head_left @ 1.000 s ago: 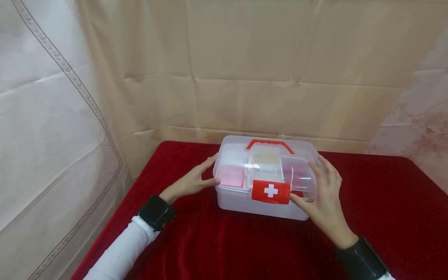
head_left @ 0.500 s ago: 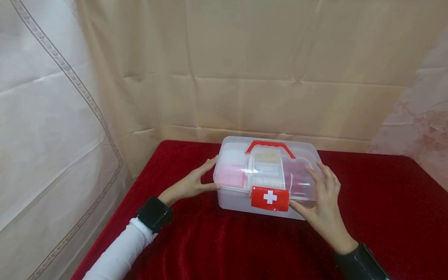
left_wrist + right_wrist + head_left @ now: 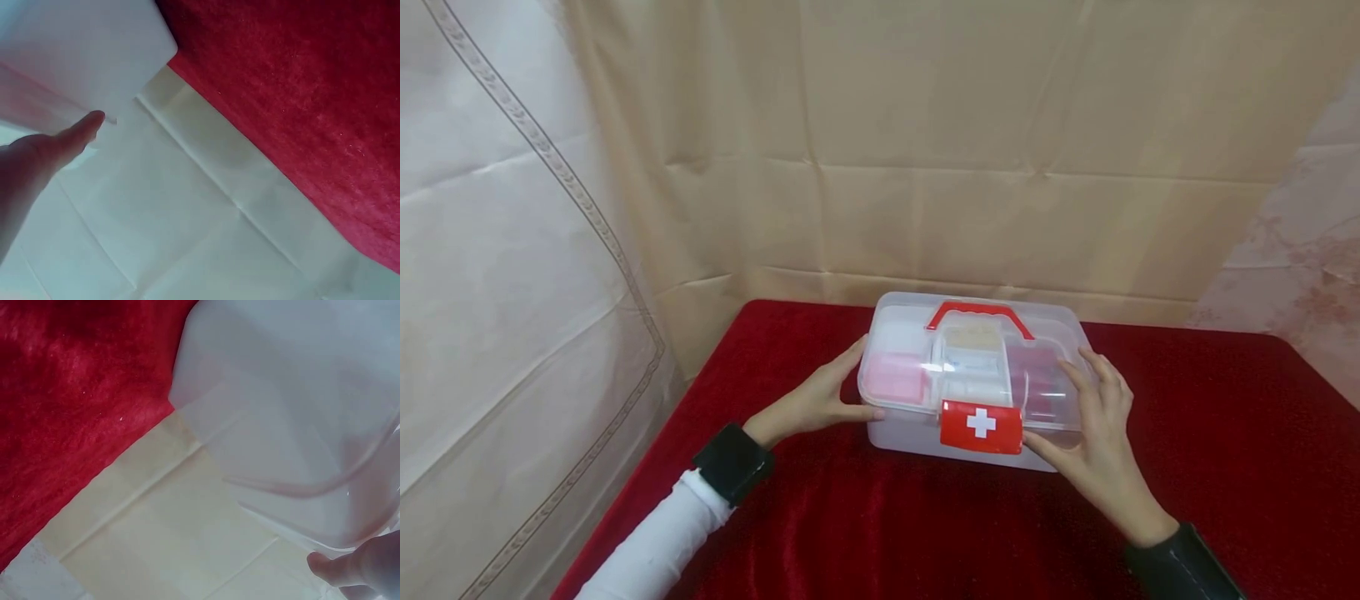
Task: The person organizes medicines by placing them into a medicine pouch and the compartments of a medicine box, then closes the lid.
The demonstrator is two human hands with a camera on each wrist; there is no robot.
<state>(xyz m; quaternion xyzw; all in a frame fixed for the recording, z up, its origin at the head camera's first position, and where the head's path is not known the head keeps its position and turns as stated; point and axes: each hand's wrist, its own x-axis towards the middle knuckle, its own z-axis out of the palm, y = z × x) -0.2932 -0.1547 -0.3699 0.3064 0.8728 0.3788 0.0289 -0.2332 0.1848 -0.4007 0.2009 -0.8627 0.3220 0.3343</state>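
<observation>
A translucent plastic first-aid box [image 3: 901,429] stands on the red cloth, with a red handle [image 3: 981,308] and a red front latch [image 3: 981,427] bearing a white cross. My left hand [image 3: 812,402] holds its left end, thumb on the front wall and fingers along the side. Around the right end curl the fingers of my right hand [image 3: 1105,442], whose thumb touches the latch's right edge. Through the lid show a pink item [image 3: 895,377] and white ones. In the left wrist view one digit meets the lid's rim; in the right wrist view fingertips lie by the rim.
A red velvet cloth [image 3: 820,525] covers the table. Behind its far edge hangs a beige curtain [image 3: 925,150]. White fabric [image 3: 512,292] hangs along the left side, and a floral cloth [image 3: 1300,258] hangs at the right.
The lid's front has come down onto the base, and the red latch sits lower. My left thumb has slid right onto the front wall. Both hands stay at the box's ends.
</observation>
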